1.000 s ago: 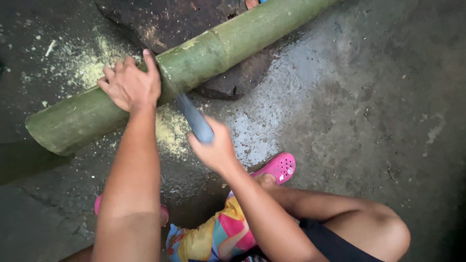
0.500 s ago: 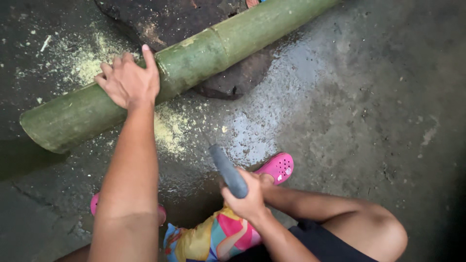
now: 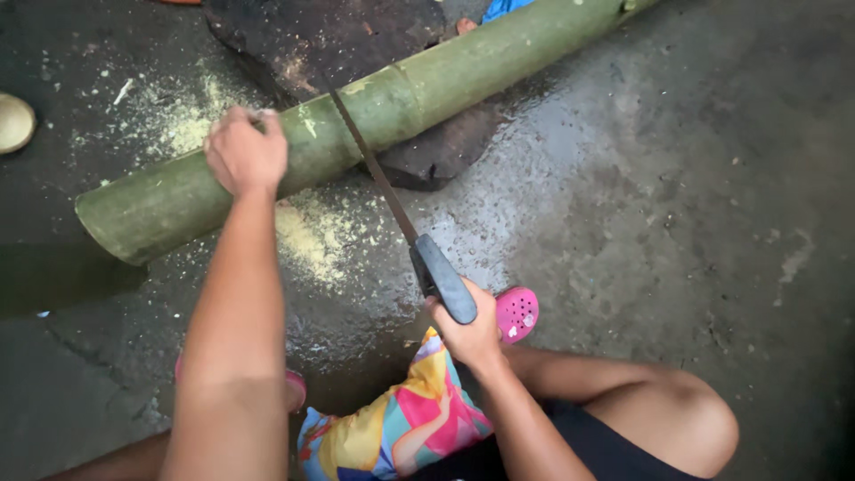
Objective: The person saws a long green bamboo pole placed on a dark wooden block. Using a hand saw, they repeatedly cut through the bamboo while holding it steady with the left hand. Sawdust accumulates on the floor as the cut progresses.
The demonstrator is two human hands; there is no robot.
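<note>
Since the earlier frame, saw [image 3: 392, 200] blade now shows, drawn back across the green bamboo pole [image 3: 356, 125]. Right hand [image 3: 468, 334] wraps the dark handle; left hand [image 3: 245, 151] clamps the pole left of the cut. Wet concrete ground [image 3: 641, 205], pale sawdust [image 3: 307, 236] beneath the blade, dark rock [image 3: 356, 36] beyond.

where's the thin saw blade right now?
Head view, centre: the thin saw blade crosses the green bamboo pole, right of the left hand; right hand holds its handle.
</note>
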